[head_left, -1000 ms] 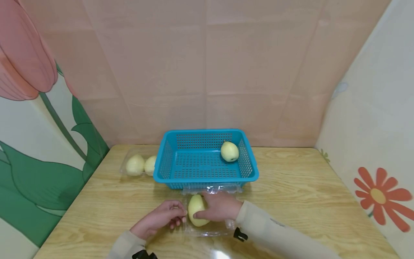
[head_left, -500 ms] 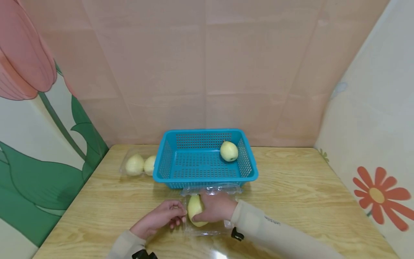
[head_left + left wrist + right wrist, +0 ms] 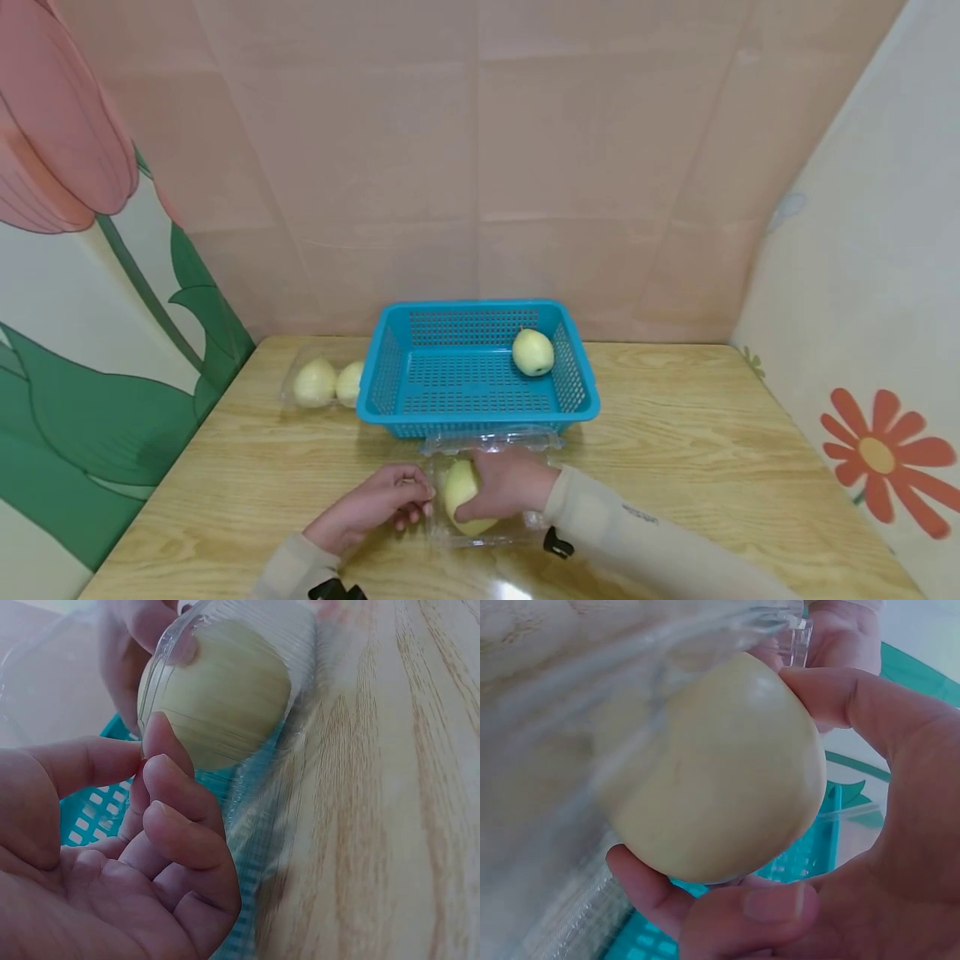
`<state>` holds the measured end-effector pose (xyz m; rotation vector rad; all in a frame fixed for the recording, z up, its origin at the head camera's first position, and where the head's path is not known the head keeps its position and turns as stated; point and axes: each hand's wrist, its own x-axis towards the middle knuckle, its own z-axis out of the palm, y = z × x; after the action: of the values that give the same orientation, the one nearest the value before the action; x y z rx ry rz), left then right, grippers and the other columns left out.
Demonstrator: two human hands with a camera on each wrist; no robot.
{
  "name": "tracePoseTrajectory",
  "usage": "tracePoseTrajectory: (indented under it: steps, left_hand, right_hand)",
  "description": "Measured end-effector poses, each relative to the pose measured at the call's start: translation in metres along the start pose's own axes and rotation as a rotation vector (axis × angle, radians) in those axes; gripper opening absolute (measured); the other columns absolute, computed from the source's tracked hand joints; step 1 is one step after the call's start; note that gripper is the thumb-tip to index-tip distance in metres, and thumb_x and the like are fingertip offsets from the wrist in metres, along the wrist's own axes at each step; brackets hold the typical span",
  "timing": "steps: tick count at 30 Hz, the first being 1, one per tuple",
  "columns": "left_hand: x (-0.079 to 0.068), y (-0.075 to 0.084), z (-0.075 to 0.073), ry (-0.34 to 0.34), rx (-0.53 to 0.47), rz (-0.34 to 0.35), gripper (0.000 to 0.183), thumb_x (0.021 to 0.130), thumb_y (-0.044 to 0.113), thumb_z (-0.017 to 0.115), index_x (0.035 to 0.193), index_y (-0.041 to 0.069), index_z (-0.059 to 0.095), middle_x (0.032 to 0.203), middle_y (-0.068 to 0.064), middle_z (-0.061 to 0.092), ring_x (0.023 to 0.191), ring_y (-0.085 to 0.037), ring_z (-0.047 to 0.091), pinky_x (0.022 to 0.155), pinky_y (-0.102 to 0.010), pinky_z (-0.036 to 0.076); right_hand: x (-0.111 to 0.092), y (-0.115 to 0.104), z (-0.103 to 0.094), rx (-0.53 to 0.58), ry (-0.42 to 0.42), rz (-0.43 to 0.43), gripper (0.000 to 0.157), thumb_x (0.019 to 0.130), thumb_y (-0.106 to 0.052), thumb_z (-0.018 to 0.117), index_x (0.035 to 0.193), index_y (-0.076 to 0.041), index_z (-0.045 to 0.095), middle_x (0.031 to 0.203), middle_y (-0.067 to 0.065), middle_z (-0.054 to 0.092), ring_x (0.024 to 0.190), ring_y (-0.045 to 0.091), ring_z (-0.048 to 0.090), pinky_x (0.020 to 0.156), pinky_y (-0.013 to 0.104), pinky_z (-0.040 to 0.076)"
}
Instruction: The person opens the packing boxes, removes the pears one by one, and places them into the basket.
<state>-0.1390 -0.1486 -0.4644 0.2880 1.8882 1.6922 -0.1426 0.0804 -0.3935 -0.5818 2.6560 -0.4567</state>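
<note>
In the head view, a pale yellow-green pear (image 3: 462, 493) lies in a clear plastic clamshell box (image 3: 491, 540) in front of the blue basket. My right hand (image 3: 510, 482) grips this pear from its right side; in the right wrist view, thumb and fingers curl round the pear (image 3: 724, 772). At the box's left edge, my left hand (image 3: 386, 500) pinches the rim between thumb and index finger, as the left wrist view also shows. Through the clear wall there, the pear (image 3: 225, 697) is visible. The box's raised lid edge (image 3: 495, 437) leans near the basket.
A blue perforated basket (image 3: 480, 417) stands behind the box, with one pear (image 3: 533, 352) at its right side. To its left, another clear box (image 3: 288, 387) holds pears (image 3: 315, 383), partly hidden by the basket. The wooden table (image 3: 675, 433) meets backdrop walls behind and at both sides.
The pear in my right hand has shifted slightly right and nearer to me within the box. My left hand stays at the box's left edge.
</note>
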Motion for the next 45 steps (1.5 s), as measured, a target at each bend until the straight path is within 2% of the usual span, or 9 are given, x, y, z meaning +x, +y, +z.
tracePoseTrajectory:
  steps: [4,7,14,19,23,32,37,40,45]
  left_hand:
    - [0.001,0.0,0.0,0.009,0.004,-0.007,0.01,0.095,0.015,0.06,0.092,0.006,0.058,0.079,0.0,0.066,0.066,-0.01,0.053,0.054,-0.022,0.042]
    - [0.002,0.0,-0.001,0.012,0.006,-0.005,0.01,0.095,0.015,0.059,0.093,0.005,0.058,0.079,0.0,0.066,0.066,-0.01,0.053,0.054,-0.022,0.042]
    - [0.002,-0.001,0.0,0.007,-0.005,0.016,0.009,0.095,0.012,0.059,0.094,0.003,0.058,0.079,-0.001,0.065,0.065,-0.01,0.053,0.053,-0.021,0.041]
    - [0.001,-0.002,0.0,0.005,-0.009,0.017,0.009,0.094,0.012,0.059,0.094,0.003,0.057,0.079,-0.001,0.065,0.065,-0.01,0.054,0.053,-0.021,0.042]
    - [0.002,-0.004,0.0,0.001,-0.011,0.015,0.008,0.093,0.012,0.06,0.092,0.005,0.056,0.079,-0.001,0.066,0.065,-0.01,0.053,0.053,-0.021,0.042]
    - [0.0,-0.003,0.0,-0.006,-0.009,0.028,0.006,0.094,0.011,0.058,0.092,0.006,0.055,0.08,-0.002,0.066,0.065,-0.011,0.053,0.054,-0.022,0.041]
    - [-0.001,-0.003,0.001,-0.006,-0.014,0.026,0.006,0.094,0.011,0.058,0.092,0.007,0.054,0.079,-0.001,0.065,0.066,-0.011,0.053,0.054,-0.022,0.041]
    - [-0.001,-0.003,0.0,-0.004,-0.022,0.029,0.006,0.095,0.011,0.058,0.093,0.006,0.055,0.079,-0.001,0.065,0.065,-0.01,0.053,0.054,-0.021,0.042]
    - [-0.002,-0.002,0.0,0.001,-0.02,0.027,0.007,0.095,0.012,0.058,0.094,0.006,0.055,0.079,-0.001,0.065,0.066,-0.01,0.053,0.054,-0.022,0.042]
  right_hand:
    - [-0.003,0.005,-0.002,0.037,0.013,-0.017,0.054,0.07,-0.053,0.078,0.099,-0.011,0.062,0.075,-0.003,0.056,0.065,0.015,0.052,0.056,0.031,0.044]
    - [-0.005,0.008,-0.003,0.065,0.021,-0.028,0.047,0.07,-0.052,0.078,0.091,-0.014,0.06,0.074,-0.004,0.056,0.064,0.014,0.052,0.054,0.031,0.044]
    - [-0.015,0.016,-0.007,0.088,0.041,-0.044,0.054,0.07,-0.053,0.079,0.1,-0.012,0.062,0.08,-0.005,0.057,0.068,0.014,0.053,0.056,0.032,0.044]
    - [-0.024,0.02,-0.014,0.085,0.063,-0.038,0.075,0.071,-0.056,0.079,0.121,-0.005,0.059,0.085,-0.004,0.059,0.072,0.015,0.055,0.059,0.034,0.045]
    - [-0.031,0.023,-0.019,0.047,0.086,-0.04,0.073,0.071,-0.057,0.077,0.119,-0.005,0.06,0.086,-0.004,0.06,0.076,0.015,0.055,0.063,0.036,0.046]
    - [-0.042,0.032,-0.025,0.028,0.138,-0.108,0.065,0.07,-0.055,0.078,0.11,-0.008,0.059,0.083,-0.005,0.058,0.074,0.013,0.052,0.058,0.03,0.044]
    - [-0.047,0.038,-0.026,0.031,0.14,-0.14,0.059,0.071,-0.055,0.077,0.104,-0.01,0.062,0.082,-0.008,0.058,0.071,0.011,0.051,0.056,0.028,0.043]
    - [-0.05,0.041,-0.027,0.066,0.129,-0.153,0.058,0.072,-0.054,0.078,0.106,-0.01,0.063,0.083,-0.009,0.058,0.07,0.009,0.051,0.056,0.027,0.043]
    - [-0.058,0.046,-0.032,0.096,0.12,-0.138,0.069,0.072,-0.052,0.079,0.117,-0.002,0.061,0.09,-0.004,0.061,0.072,0.01,0.052,0.057,0.028,0.045]
